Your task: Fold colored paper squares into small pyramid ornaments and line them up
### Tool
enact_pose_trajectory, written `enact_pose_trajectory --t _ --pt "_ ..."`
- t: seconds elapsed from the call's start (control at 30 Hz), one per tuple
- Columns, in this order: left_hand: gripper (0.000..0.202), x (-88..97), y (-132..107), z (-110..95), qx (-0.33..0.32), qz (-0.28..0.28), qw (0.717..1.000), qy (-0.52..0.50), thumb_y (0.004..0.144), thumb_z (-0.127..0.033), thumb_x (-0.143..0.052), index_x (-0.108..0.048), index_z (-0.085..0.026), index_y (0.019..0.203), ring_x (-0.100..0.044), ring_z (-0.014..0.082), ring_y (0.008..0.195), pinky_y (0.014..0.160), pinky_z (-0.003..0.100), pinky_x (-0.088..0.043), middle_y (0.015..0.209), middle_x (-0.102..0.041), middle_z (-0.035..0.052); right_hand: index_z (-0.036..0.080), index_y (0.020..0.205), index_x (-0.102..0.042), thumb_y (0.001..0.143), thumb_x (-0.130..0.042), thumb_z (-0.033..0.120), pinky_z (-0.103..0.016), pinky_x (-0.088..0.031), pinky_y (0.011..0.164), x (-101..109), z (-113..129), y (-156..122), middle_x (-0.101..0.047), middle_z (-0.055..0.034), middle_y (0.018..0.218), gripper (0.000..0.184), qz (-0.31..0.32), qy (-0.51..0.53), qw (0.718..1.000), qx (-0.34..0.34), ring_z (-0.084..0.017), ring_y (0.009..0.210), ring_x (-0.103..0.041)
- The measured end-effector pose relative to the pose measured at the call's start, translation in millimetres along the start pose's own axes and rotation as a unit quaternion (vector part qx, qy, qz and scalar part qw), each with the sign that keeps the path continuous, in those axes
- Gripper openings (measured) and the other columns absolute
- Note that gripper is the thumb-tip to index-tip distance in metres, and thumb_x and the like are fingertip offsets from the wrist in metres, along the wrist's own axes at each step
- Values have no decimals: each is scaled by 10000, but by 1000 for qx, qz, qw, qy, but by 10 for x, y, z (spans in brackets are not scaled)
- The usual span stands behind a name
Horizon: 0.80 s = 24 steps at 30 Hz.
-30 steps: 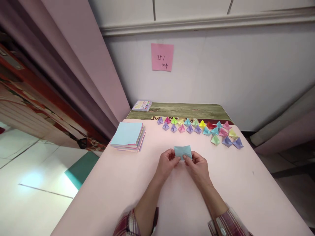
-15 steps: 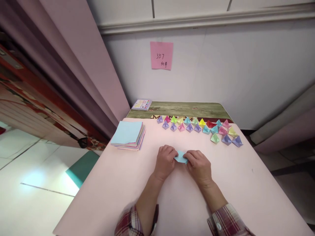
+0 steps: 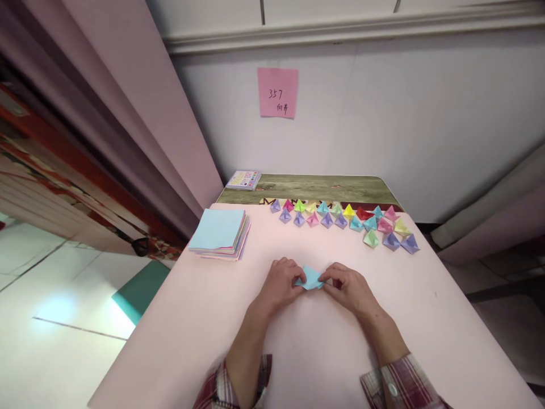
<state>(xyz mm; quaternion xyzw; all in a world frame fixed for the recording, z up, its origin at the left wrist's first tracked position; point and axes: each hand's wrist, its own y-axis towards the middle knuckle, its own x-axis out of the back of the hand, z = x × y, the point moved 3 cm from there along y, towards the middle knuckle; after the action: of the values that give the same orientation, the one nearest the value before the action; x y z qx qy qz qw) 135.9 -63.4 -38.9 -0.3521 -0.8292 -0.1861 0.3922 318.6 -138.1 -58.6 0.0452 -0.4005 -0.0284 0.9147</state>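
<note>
Between my two hands is a small folded piece of light blue paper (image 3: 311, 278), its top edge rising to a point. My left hand (image 3: 283, 284) pinches its left end, fingers curled over it. At the right end, my right hand (image 3: 347, 286) holds the paper between thumb and fingertips. The fingers cover both ends, so the folds there are hidden. Beyond my hands, several folded paper boats (image 3: 327, 220) in purple, pink, yellow, green, blue and red stand in rows.
A stack of square coloured paper (image 3: 218, 230), light blue on top, lies at the left of the pale pink table (image 3: 323, 352). A small printed packet (image 3: 244, 180) sits at the back left corner. On the wall behind is a pink note (image 3: 278, 92) with handwriting.
The blue paper has gone from a flat-topped strip to a shape with a raised point. Both hands have shifted slightly towards me, and their grip on its ends has changed.
</note>
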Motion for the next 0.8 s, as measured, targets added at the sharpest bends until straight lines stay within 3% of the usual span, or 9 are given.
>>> enact_pose_trajectory --t 0.17,0.43,0.6,0.8 --pt "13 -11 -17 1 27 1 1000 4 707 -190 -660 -663 -202 701 -528 193 814 765 326 -335 759 -609 21 284 812 -726 821 -633 320 -244 -384 578 -9 -35 32 -657 18 810 100 7 19 1000 -21 -110 580 -536" --pt "186 7 -17 12 107 -37 994 9 765 -259 -603 -569 -180 600 -525 178 709 666 296 -349 679 -607 26 260 774 -655 815 -628 411 -242 -357 562 -74 19 71 -635 30 750 159 -52 -28 993 -107 -129 626 -555" --pt "56 1 -10 27 132 -63 989 3 705 -211 -639 -586 -194 709 -534 173 705 642 277 -347 679 -592 2 258 877 -612 806 -619 368 -242 -343 565 -138 114 58 -631 24 796 131 -79 -68 985 -136 -145 685 -577" --pt "115 -16 -22 35 124 -79 989 -5 694 -189 -637 -596 -200 800 -546 171 735 666 277 -371 743 -613 -1 252 868 -584 783 -635 390 -241 -299 544 -135 266 37 -629 22 810 170 -58 -116 976 -175 -144 687 -578"
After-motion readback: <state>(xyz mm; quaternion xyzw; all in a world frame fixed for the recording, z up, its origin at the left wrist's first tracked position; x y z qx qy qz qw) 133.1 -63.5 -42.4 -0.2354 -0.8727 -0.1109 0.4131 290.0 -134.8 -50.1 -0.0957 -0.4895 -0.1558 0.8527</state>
